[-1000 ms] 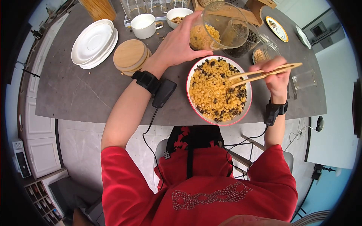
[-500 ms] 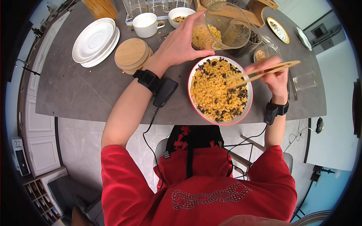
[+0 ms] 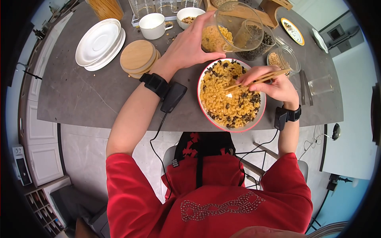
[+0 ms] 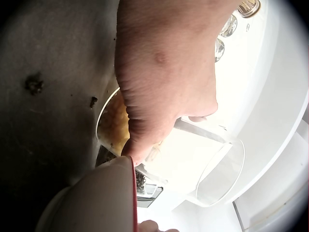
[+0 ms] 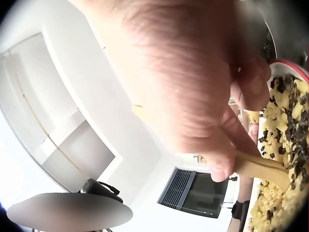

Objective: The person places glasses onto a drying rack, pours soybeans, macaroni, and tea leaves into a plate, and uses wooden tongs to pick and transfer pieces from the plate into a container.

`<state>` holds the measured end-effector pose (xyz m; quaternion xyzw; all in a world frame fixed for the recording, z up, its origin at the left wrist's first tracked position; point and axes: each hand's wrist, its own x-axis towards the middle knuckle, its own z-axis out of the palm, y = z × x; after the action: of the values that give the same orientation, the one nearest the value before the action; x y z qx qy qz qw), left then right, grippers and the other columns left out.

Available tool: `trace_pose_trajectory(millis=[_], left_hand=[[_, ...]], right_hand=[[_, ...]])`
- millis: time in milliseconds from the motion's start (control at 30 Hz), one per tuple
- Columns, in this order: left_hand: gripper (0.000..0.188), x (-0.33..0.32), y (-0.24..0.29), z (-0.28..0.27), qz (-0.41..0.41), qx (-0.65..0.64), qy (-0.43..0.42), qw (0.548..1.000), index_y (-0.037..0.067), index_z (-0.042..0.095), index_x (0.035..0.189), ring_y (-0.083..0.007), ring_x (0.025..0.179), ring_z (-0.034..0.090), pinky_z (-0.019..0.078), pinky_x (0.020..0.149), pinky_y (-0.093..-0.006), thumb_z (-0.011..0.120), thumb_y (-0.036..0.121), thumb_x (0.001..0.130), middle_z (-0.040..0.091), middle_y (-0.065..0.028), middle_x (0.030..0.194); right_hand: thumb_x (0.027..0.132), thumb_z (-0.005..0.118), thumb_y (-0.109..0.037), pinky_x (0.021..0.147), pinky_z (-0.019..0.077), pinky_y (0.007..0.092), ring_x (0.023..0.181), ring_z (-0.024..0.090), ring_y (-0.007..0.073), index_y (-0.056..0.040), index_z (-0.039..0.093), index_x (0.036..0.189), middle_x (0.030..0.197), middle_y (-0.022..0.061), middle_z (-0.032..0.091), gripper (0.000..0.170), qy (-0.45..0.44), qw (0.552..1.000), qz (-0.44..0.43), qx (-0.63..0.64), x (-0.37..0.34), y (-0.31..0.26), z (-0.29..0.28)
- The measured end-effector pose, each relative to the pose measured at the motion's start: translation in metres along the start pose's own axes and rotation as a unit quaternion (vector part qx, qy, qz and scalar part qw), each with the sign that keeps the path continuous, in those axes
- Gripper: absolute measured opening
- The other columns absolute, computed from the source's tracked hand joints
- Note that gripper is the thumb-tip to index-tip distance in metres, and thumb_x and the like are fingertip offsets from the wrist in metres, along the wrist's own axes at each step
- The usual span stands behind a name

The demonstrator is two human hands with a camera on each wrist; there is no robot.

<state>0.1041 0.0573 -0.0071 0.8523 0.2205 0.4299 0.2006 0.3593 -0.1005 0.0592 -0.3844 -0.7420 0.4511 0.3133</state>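
Observation:
A glass jar [image 3: 238, 41] with yellow macaroni inside lies tilted on its side, its mouth turned to the right. My left hand [image 3: 186, 49] holds it round the near end, thumb just above the bowl's far rim. The white bowl [image 3: 260, 115] with a red edge is full of macaroni [image 3: 222, 97] mixed with dark bits. Over its right half, my right hand [image 3: 276, 85] grips wooden tongs [image 3: 234, 88], their tips down at the macaroni. In the right wrist view a flat wooden tip [image 5: 263, 171] meets the macaroni.
Behind the bowl stand a container of dark bits [image 3: 260, 50] and a small jar [image 3: 293, 61] on its side. Leftward are wooden discs [image 3: 137, 54], stacked white plates [image 3: 97, 43], a white cup [image 3: 152, 29] and a small bowl [image 3: 186, 12]. An empty glass [image 3: 321, 85] lies right.
My right hand has moved left over the bowl with the tongs, from the right rim towards the middle. The left hand and jar stay almost still.

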Motion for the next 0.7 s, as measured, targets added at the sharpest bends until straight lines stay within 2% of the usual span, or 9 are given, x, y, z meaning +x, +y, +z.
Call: trace_pose_trajectory(millis=[100, 233, 300, 433, 500, 533, 600, 633, 700], left_hand=[[0.113, 0.002, 0.005, -0.003, -0.006, -0.002, -0.011, 1.0, 0.008, 0.03, 0.157, -0.0394, 0.137, 0.055, 0.0467, 0.113, -0.048, 0.095, 0.046, 0.072, 0.051, -0.0222, 0.151], [0.113, 0.002, 0.007, -0.004, -0.029, -0.009, -0.024, 0.999, 0.003, 0.03, 0.156, -0.0347, 0.14, 0.054, 0.0432, 0.118, -0.0456, 0.097, 0.04, 0.072, 0.052, -0.0206, 0.151], [0.114, 0.0, 0.002, 0.0, -0.013, -0.005, -0.014, 1.0, 0.008, 0.029, 0.157, -0.0392, 0.137, 0.055, 0.0466, 0.113, -0.0476, 0.094, 0.046, 0.072, 0.05, -0.0211, 0.153], [0.114, 0.001, 0.003, -0.001, -0.004, 0.003, -0.006, 1.0, 0.013, 0.029, 0.158, -0.0435, 0.134, 0.056, 0.0504, 0.108, -0.0501, 0.092, 0.053, 0.072, 0.048, -0.0214, 0.154], [0.113, 0.002, 0.006, -0.004, -0.011, 0.002, -0.01, 1.0, 0.009, 0.03, 0.156, -0.0399, 0.136, 0.055, 0.0474, 0.112, -0.0481, 0.094, 0.047, 0.072, 0.05, -0.0215, 0.152], [0.111, 0.002, 0.008, -0.004, -0.016, -0.002, -0.017, 1.0, 0.004, 0.031, 0.154, -0.0362, 0.139, 0.054, 0.0444, 0.116, -0.0461, 0.097, 0.041, 0.072, 0.053, -0.0217, 0.15], [0.111, 0.001, 0.008, -0.004, -0.015, -0.001, -0.016, 1.0, 0.004, 0.031, 0.155, -0.0365, 0.138, 0.055, 0.0447, 0.116, -0.0461, 0.096, 0.041, 0.072, 0.053, -0.0218, 0.15], [0.111, 0.002, 0.009, -0.004, -0.014, -0.001, -0.016, 1.0, 0.005, 0.031, 0.155, -0.0368, 0.138, 0.055, 0.0449, 0.116, -0.0461, 0.096, 0.041, 0.072, 0.052, -0.022, 0.15], [0.112, 0.002, 0.011, -0.005, -0.022, 0.002, -0.019, 1.0, 0.005, 0.031, 0.155, -0.037, 0.138, 0.055, 0.0452, 0.115, -0.0463, 0.096, 0.041, 0.072, 0.053, -0.0221, 0.149]], right_hand=[[0.094, 0.073, 0.002, 0.091, 0.0579, 0.0321, 0.106, 0.072, 0.0203, 0.0035, 0.072, 0.111, 0.114, 0.0135, 0.076, 0.017, -0.003, 1.0, 0.009, 0.017, -0.002, 0.005, -0.001], [0.094, 0.073, 0.001, 0.09, 0.0587, 0.0317, 0.102, 0.073, 0.0195, 0.0038, 0.072, 0.111, 0.112, 0.0127, 0.077, 0.017, 0.014, 0.999, 0.028, 0.022, -0.002, 0.002, 0.002], [0.094, 0.069, 0.006, 0.093, 0.0601, 0.0369, 0.108, 0.074, 0.0293, 0.0042, 0.069, 0.108, 0.111, 0.0199, 0.077, 0.014, 0.007, 1.0, 0.023, -0.005, -0.003, -0.003, 0.001], [0.094, 0.075, -0.004, 0.089, 0.0602, 0.0334, 0.104, 0.075, 0.0236, 0.0022, 0.072, 0.107, 0.108, 0.0172, 0.077, 0.015, 0.048, 0.997, -0.008, 0.061, -0.009, 0.006, -0.003], [0.095, 0.076, -0.01, 0.089, 0.0614, 0.0367, 0.107, 0.075, 0.0277, 0.0014, 0.071, 0.105, 0.108, 0.0211, 0.077, 0.016, 0.087, 0.98, -0.157, 0.087, -0.009, 0.013, -0.01], [0.096, 0.077, -0.016, 0.075, 0.061, 0.0339, 0.087, 0.075, 0.0213, -0.0006, 0.071, 0.105, 0.113, 0.0239, 0.075, 0.019, 0.172, 0.952, -0.237, 0.086, -0.004, 0.013, -0.002], [0.096, 0.077, -0.017, 0.057, 0.0512, 0.0252, 0.064, 0.063, 0.0112, -0.0034, 0.072, 0.11, 0.124, 0.0269, 0.072, 0.019, 0.246, 0.92, -0.266, 0.149, -0.011, 0.022, -0.011], [0.096, 0.077, -0.017, 0.057, 0.0512, 0.0252, 0.064, 0.063, 0.0112, -0.0034, 0.072, 0.11, 0.124, 0.0269, 0.072, 0.019, 0.246, 0.92, -0.266, 0.149, -0.009, 0.02, -0.01], [0.097, 0.076, -0.018, 0.047, 0.0373, 0.0206, 0.054, 0.046, 0.0054, -0.0058, 0.072, 0.114, 0.135, 0.0293, 0.066, 0.022, 0.326, 0.918, -0.224, 0.033, -0.006, 0.015, -0.006]])
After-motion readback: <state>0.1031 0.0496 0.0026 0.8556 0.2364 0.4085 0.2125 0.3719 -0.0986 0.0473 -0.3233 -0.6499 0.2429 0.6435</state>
